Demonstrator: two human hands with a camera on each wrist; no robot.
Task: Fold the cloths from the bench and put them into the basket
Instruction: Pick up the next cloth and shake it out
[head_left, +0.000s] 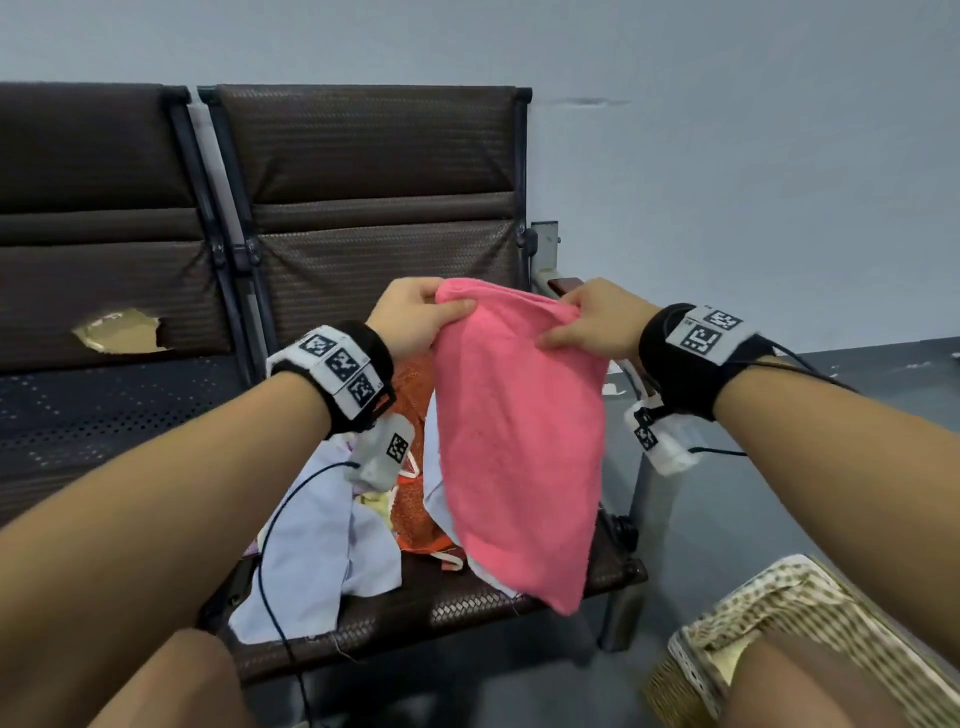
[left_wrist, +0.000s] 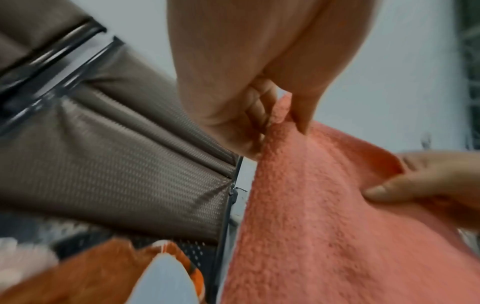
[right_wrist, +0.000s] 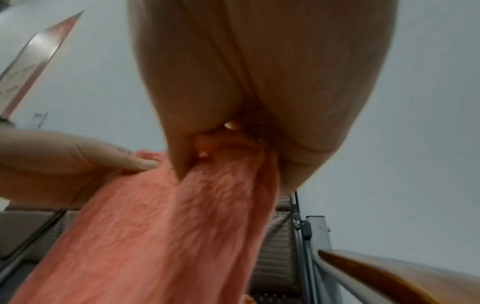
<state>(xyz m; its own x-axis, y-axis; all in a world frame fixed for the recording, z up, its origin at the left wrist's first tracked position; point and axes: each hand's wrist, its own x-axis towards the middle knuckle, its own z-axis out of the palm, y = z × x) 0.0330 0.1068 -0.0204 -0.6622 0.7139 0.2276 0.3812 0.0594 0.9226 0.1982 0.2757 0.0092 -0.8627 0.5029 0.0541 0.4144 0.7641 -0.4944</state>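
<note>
A pink towel (head_left: 519, 436) hangs in the air over the bench seat (head_left: 467, 597). My left hand (head_left: 415, 317) pinches its top left corner and my right hand (head_left: 587, 322) pinches its top right corner. The left wrist view shows the pink towel (left_wrist: 324, 216) under my left hand (left_wrist: 262, 115), with the right hand (left_wrist: 415, 185) beside it. In the right wrist view the pink towel (right_wrist: 168, 236) is bunched in my right hand (right_wrist: 223, 144). On the seat lie a pale blue cloth (head_left: 322, 545) and an orange cloth (head_left: 413, 499). The woven basket (head_left: 779, 613) stands on the floor at lower right.
The brown bench backrest (head_left: 374, 208) rises behind the towel. A second seat (head_left: 93, 415) with a torn backrest is on the left. A wooden armrest (head_left: 566, 285) sits at the bench's right end. Grey floor (head_left: 857, 384) lies to the right.
</note>
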